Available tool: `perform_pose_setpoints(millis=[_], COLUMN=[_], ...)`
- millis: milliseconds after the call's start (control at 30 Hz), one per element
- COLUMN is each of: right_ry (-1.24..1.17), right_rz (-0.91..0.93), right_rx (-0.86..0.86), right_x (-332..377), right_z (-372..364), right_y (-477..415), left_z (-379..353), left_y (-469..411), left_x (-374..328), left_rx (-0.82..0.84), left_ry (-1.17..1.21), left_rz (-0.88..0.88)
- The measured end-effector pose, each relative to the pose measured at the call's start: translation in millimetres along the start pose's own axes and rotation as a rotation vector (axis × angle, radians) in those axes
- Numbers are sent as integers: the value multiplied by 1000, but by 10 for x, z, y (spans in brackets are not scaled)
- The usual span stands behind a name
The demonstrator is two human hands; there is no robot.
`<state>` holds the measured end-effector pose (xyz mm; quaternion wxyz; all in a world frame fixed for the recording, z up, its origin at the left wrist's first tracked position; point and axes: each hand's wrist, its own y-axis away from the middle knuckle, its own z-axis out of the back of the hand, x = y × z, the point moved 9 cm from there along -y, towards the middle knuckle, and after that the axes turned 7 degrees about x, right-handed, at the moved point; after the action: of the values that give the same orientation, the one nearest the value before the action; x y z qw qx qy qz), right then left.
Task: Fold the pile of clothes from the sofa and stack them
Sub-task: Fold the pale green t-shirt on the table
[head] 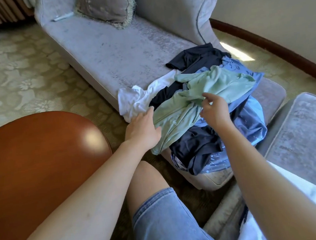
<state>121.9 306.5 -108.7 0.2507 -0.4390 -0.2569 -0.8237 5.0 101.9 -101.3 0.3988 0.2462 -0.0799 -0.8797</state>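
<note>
A loose pile of clothes lies on the near end of the grey sofa [110, 53]. On top is a crumpled pale green shirt [215, 86]. Beneath it lie a white garment [133, 101], navy pieces [199, 147] and light blue pieces [248, 120]. My left hand [144, 128] rests flat on the green shirt's left edge, with straight fingers and the thumb on the cloth. My right hand [214, 109] hovers over the middle of the green shirt, its fingers loosely curled and its fingertips at the fabric; whether they pinch it is unclear.
A round brown wooden table [33, 158] stands at the left, close to my knee in denim shorts [161, 223]. A grey cushioned seat [302, 133] sits at the right. A grey pillow [106, 6] leans at the sofa's far end. Patterned carpet [17, 78] covers the floor.
</note>
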Motion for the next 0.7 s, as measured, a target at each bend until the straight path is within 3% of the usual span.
perform_pose_setpoints(millis=[233, 467, 700], right_ry=[-244, -316, -337], right_rz=[224, 658, 1040], right_rx=[-5, -29, -107], right_x=[744, 2512, 4251], right_z=[209, 504, 454], right_y=[904, 1330, 2116], left_z=[32, 525, 904], left_y=[287, 753, 1250], left_x=[-255, -413, 65], left_rx=[9, -119, -236], left_ry=[108, 379, 591], left_rz=[-91, -176, -32])
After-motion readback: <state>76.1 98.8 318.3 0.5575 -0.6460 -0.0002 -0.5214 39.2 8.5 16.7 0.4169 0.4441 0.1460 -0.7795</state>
